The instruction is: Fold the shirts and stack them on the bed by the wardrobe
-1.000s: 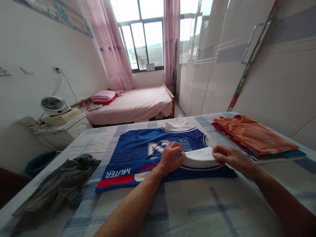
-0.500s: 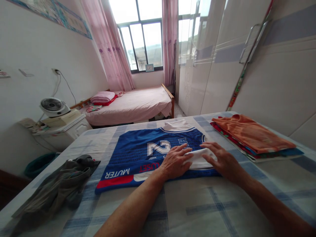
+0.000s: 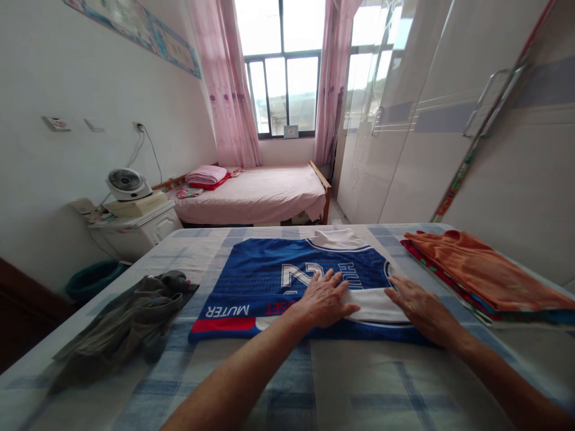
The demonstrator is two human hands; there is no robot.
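Pressing down flat, fingers spread wide and gripping nothing, left hand (image 3: 324, 297) and right hand (image 3: 417, 306) side by side on one blue jersey (image 3: 287, 281) lying in the middle of the checked bedcover (image 3: 341, 383), both touching its white folded flap (image 3: 375, 304) at the near right edge. Lying to the near left, well apart from the jersey, one crumpled grey garment (image 3: 130, 317); sitting at the far right, one stack of folded clothes (image 3: 480, 275) with an orange piece on top. Standing farther back, one pink bed (image 3: 256, 194), one small fan (image 3: 126, 182) at the left wall.
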